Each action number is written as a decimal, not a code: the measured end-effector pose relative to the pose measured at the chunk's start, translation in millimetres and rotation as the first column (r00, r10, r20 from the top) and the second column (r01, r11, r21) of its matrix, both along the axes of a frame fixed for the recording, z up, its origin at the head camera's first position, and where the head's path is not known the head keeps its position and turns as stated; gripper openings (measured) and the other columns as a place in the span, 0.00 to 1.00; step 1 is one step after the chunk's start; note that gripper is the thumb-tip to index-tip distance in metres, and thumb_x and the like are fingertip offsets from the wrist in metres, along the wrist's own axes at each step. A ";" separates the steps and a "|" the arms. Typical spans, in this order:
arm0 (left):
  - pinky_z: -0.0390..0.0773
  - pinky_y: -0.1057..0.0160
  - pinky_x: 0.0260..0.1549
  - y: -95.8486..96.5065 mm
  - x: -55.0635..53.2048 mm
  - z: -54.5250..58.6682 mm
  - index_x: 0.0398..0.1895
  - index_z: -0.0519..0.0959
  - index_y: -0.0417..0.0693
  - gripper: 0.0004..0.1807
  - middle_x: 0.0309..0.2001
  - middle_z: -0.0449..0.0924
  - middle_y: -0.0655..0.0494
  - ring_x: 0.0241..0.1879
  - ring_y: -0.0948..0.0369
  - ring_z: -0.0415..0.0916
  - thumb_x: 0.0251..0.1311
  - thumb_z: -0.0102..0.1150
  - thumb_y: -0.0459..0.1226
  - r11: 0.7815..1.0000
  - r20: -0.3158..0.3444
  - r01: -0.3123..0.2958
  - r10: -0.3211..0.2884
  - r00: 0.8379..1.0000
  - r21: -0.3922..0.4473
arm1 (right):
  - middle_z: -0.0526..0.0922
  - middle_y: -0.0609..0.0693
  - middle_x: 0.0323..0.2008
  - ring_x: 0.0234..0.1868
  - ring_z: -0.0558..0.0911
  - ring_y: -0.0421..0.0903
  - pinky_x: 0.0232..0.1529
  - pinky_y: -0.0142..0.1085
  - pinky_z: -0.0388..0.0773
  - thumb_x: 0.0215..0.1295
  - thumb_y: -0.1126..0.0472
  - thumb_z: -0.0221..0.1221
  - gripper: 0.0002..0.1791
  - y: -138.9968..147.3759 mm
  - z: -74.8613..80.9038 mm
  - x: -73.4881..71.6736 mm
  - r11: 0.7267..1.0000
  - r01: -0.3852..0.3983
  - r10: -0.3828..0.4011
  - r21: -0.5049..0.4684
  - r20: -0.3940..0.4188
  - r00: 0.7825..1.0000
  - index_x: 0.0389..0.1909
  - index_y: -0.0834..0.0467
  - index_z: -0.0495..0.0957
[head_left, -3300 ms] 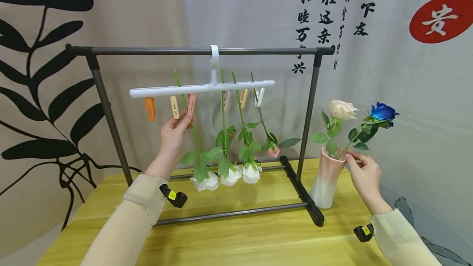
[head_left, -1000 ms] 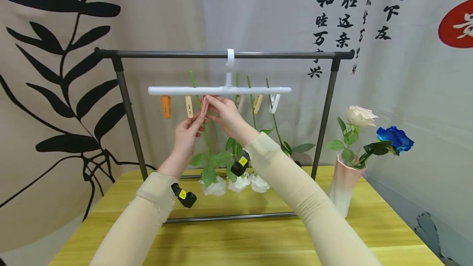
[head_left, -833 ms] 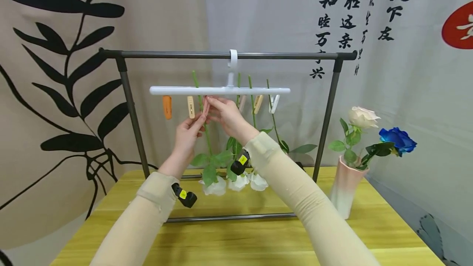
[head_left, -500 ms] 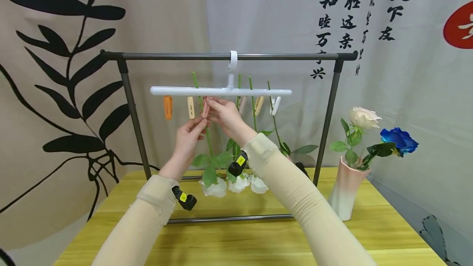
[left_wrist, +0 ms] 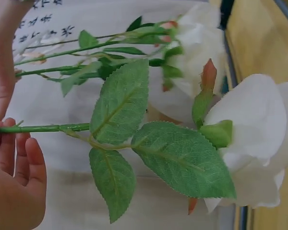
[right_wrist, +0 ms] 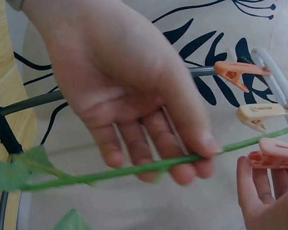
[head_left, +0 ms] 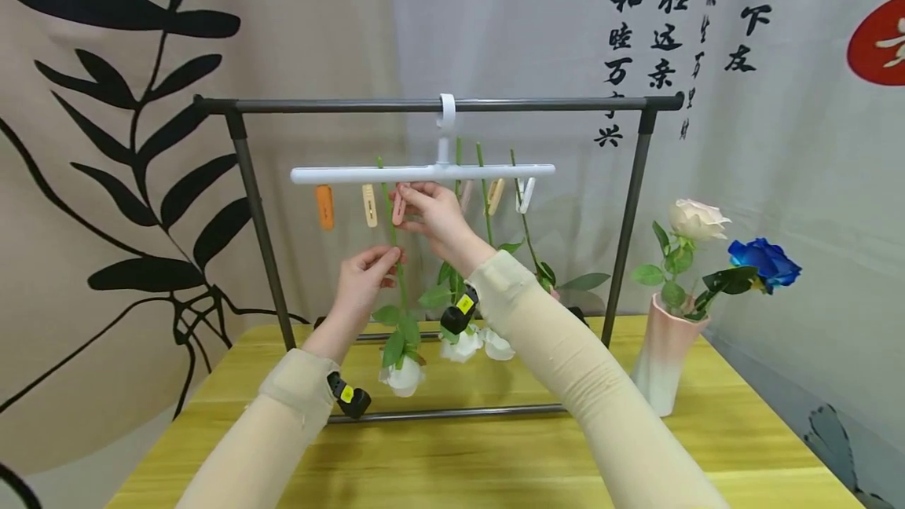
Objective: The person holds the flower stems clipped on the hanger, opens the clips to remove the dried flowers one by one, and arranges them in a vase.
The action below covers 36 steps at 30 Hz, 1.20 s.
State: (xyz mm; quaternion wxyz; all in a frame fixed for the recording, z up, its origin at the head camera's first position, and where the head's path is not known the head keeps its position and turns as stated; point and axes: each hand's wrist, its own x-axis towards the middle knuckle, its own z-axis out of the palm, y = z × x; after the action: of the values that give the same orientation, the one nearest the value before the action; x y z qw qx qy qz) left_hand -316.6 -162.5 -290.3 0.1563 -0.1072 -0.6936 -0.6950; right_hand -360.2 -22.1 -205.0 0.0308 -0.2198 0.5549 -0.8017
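Note:
My left hand (head_left: 364, 281) pinches the green stem of an upside-down white rose (head_left: 403, 375) between thumb and fingertips. In the left wrist view the rose's leaves (left_wrist: 182, 158) spread out beyond that hand. Above it, my right hand (head_left: 441, 222) pinches a pink clothespin (head_left: 399, 206) under the white hanger (head_left: 353, 175). The stem's upper end runs just left of this clothespin and reaches the hanger bar. In the right wrist view the left hand (right_wrist: 129, 91) fills the middle, with the right hand (right_wrist: 273, 196) on the pink clothespin at lower right.
The hanger hooks over a dark metal rack (head_left: 537, 106). An orange clothespin (head_left: 324, 206) and a beige clothespin (head_left: 370, 205) hang at left. To the right, more clothespins hold several upside-down flowers. A pink-and-white vase (head_left: 665, 360) with a cream rose (head_left: 698, 220) and blue rose (head_left: 766, 264) stands right of the rack.
My right hand has come from the vase to the pink clothespin. My left hand has shifted from that clothespin down onto the stem, and the white rose has dropped lower, its stem top sinking toward the bar.

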 end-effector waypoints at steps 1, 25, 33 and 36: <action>0.79 0.62 0.32 -0.9 1.5 -3.3 0.47 0.81 0.34 0.19 0.34 0.83 0.60 0.33 0.61 0.75 0.66 0.60 0.44 1.000 0.004 0.000 0.000 1.000 -0.015 | 0.82 0.57 0.47 0.37 0.81 0.45 0.41 0.40 0.81 0.72 0.62 0.54 0.11 0.2 -0.2 -0.7 1.000 0.004 -0.004 0.003 -0.001 1.000 0.49 0.65 0.74; 0.81 0.56 0.37 0.6 34.9 -30.2 0.44 0.83 0.39 0.14 0.38 0.84 0.51 0.33 0.59 0.78 0.67 0.59 0.42 0.992 0.051 0.124 -0.124 0.991 0.015 | 0.77 0.62 0.54 0.58 0.74 0.63 0.52 0.45 0.77 0.74 0.58 0.53 0.26 7.7 -12.6 -0.4 0.997 -0.048 0.046 0.064 0.023 0.999 0.67 0.66 0.64; 0.81 0.56 0.37 4.8 39.8 -24.5 0.43 0.83 0.40 0.14 0.38 0.84 0.56 0.36 0.58 0.78 0.68 0.58 0.42 0.990 0.036 0.143 -0.143 0.989 0.002 | 0.77 0.58 0.55 0.55 0.78 0.55 0.54 0.42 0.76 0.73 0.59 0.54 0.23 43.2 -36.7 25.3 0.946 0.067 0.015 0.318 -0.248 0.969 0.66 0.61 0.67; 0.81 0.55 0.37 8.1 41.5 -25.0 0.43 0.82 0.38 0.14 0.41 0.83 0.48 0.37 0.56 0.78 0.68 0.58 0.42 0.987 0.029 0.163 -0.163 0.986 -0.008 | 0.78 0.55 0.54 0.53 0.78 0.51 0.50 0.41 0.77 0.69 0.63 0.58 0.22 58.5 -43.1 35.1 0.866 0.301 0.007 0.399 -0.612 0.791 0.62 0.61 0.70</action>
State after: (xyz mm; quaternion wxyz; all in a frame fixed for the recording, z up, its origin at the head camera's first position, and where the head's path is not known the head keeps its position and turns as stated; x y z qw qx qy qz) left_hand -275.1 -154.4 -315.3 0.0884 -0.1545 -0.6881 -0.7034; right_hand -325.1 36.3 -248.1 -0.1562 -0.4000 0.7313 -0.5298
